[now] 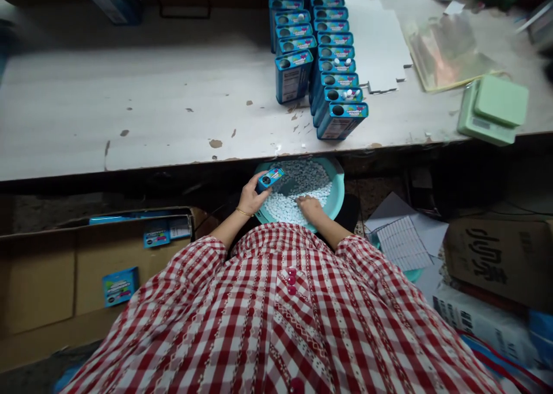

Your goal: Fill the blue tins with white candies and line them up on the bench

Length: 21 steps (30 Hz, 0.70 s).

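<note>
2 hands [252, 196], 1 handheld blue tin [270, 178], 1 basin [339, 191], pellets [311, 174] too many to count; tabletop [151, 109]: 2 columns of tins [341, 120], cut off at top so no total, 1 green scale [496, 106], 1 clear pouch [453, 48]; 1 lettered carton [488, 261]

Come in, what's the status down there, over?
Left hand holding blue container over teal basin. Right hand touching white pellets. Nothing visibly blocking either one.
</note>
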Motion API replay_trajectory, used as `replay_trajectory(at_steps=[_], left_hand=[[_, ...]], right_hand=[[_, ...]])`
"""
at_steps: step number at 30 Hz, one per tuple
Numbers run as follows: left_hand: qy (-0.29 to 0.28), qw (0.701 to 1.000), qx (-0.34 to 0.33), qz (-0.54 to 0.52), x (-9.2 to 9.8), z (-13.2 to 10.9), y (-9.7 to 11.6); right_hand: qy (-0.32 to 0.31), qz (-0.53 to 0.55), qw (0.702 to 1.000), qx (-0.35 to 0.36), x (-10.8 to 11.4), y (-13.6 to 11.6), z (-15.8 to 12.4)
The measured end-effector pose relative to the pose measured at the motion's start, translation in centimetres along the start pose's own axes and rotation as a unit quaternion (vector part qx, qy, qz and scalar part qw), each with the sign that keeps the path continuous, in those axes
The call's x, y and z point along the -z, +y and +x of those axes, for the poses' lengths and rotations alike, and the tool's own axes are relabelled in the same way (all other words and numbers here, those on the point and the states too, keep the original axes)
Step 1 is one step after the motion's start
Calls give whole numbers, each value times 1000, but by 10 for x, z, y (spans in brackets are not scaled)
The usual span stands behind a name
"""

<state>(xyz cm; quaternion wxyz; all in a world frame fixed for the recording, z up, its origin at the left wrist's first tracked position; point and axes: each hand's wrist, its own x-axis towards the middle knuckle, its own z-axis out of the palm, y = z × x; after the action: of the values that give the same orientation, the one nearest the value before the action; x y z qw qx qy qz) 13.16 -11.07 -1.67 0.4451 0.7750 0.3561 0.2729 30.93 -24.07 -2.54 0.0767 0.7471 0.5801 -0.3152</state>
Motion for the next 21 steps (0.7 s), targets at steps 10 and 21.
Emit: replay_trajectory(at_steps=[10,21], left_hand=[[-2,1000,14,4,5,-1,-7],[-86,992,-75,58,-17,1,2]], right_hand=[[-19,190,981,42,5,35,-5],[22,83,994,74,126,9,-52]])
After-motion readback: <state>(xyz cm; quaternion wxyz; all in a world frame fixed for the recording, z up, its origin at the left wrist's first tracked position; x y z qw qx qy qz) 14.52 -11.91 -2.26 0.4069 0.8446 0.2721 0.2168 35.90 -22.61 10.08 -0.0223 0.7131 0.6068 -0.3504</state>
